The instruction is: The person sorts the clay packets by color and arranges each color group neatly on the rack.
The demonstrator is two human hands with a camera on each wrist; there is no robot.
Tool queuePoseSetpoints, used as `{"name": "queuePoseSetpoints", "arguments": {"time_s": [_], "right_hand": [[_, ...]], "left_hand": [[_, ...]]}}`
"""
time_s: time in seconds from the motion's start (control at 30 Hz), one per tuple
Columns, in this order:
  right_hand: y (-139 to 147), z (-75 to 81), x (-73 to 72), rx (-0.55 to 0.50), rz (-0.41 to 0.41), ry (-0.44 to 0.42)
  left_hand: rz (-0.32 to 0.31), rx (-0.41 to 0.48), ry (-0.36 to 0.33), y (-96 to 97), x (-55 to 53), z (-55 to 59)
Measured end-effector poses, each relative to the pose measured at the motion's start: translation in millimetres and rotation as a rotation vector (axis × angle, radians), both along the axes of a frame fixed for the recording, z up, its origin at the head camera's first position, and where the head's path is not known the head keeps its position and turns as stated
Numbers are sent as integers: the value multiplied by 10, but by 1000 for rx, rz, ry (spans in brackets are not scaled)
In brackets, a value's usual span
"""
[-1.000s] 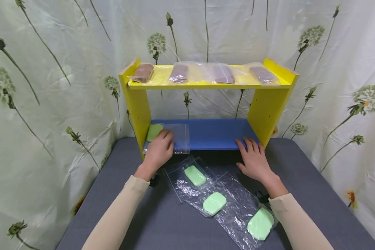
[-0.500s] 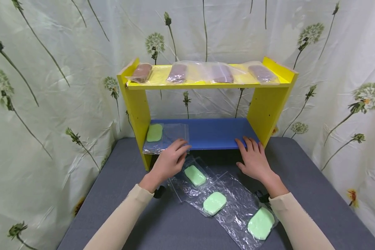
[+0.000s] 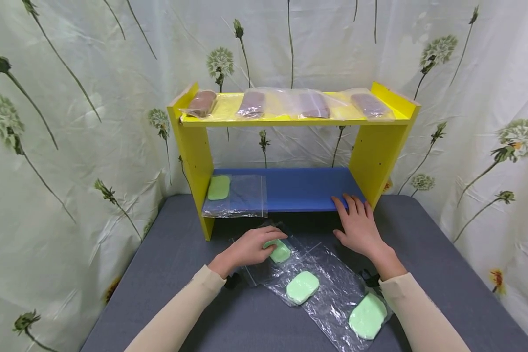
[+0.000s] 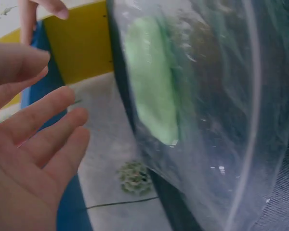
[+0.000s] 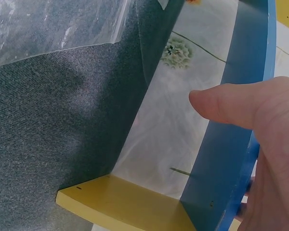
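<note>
Over a green bar (image 3: 281, 252), your loose, empty left hand (image 3: 252, 246) has quit the seemingly settled bag (image 3: 248, 195); your spread, empty right hand (image 3: 359, 225) touches the shelf (image 3: 308, 188).

Head view looks forward-down; close wrist views share the shelf (image 3: 299, 188)

**Screened-off work nook, wider room hidden**

White fabric (image 3: 317, 44) printed with dandelions hangs beyond the far, left and right edges of a dark grey, cloth-like tabletop (image 3: 229, 322), so whether this is a home, a lab or a shop cannot be told. Close to the far edge stands a small open shelf unit (image 3: 380, 144) in yellow and blue. Flat blocks (image 3: 302, 287) in clear bags (image 3: 336, 288) lie on it and on the tabletop toward its near edge, giving a staged look.
</note>
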State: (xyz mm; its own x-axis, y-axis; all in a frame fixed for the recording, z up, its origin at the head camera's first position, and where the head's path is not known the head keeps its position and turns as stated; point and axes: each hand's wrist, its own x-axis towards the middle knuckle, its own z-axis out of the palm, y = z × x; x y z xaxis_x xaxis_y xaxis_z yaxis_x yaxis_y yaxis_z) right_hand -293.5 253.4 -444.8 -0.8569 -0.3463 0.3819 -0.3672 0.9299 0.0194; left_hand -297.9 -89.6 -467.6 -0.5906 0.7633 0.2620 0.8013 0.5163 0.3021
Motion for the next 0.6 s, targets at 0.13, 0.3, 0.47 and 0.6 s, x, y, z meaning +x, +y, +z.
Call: {"name": "queuePoseSetpoints", "arguments": {"time_s": [0.13, 0.3, 0.47, 0.6], "right_hand": [[-1, -8, -1, -4, -1, 4], [-2, -15, -1, -6, 3, 4], [-1, -22, 0, -1, 4, 9], [0, -25, -8, 2, -2, 10]], "left_hand": [[5, -26, -100, -1, -78, -99], [12, -74, -197, -12, -191, -194], [6, -142, -244, -9, -287, -245], [4, -183, -229, 3, -351, -263]]}}
